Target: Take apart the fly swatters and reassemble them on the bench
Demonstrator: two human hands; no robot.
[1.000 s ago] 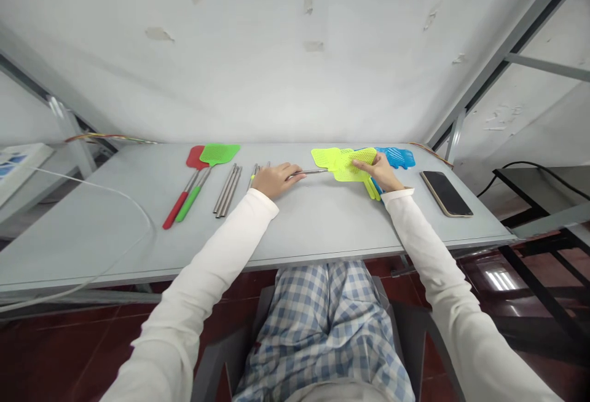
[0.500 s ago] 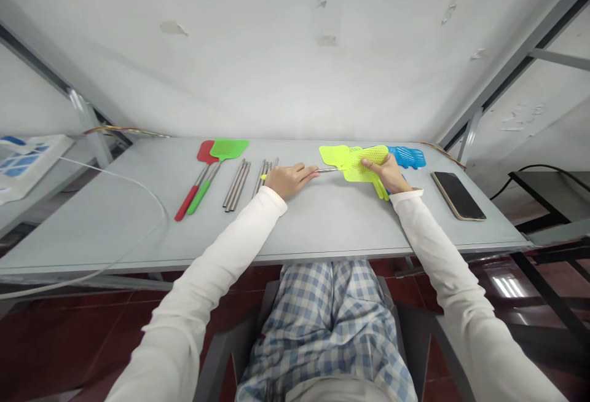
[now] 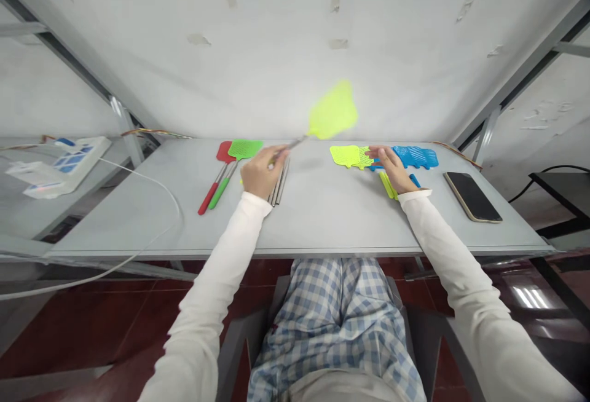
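Observation:
My left hand (image 3: pixel 263 171) is closed around the metal rod of a yellow fly swatter (image 3: pixel 334 112), whose head is raised above the table and blurred by motion. Beneath and beside that hand lie several metal rods (image 3: pixel 282 185), partly covered by it. My right hand (image 3: pixel 391 168) is open with its fingers stretched out, over flat yellow swatter heads (image 3: pixel 345 155) and yellow handle grips (image 3: pixel 388 185). Just right of it are blue swatter heads (image 3: pixel 417 157) and a blue grip (image 3: pixel 414 179), partly hidden by the hand.
A red fly swatter (image 3: pixel 212 196) and a green fly swatter (image 3: pixel 223 190) lie at the left on the grey table (image 3: pixel 313 230). A phone (image 3: pixel 472 197) rests at the right. A white cable (image 3: pixel 170 193) crosses the left side; a power strip (image 3: pixel 69 165) stands beyond.
My right hand has let go of the yellow swatter head and opened. My left hand has moved left, lifting and tilting the swatter up off the table. The view has shifted slightly.

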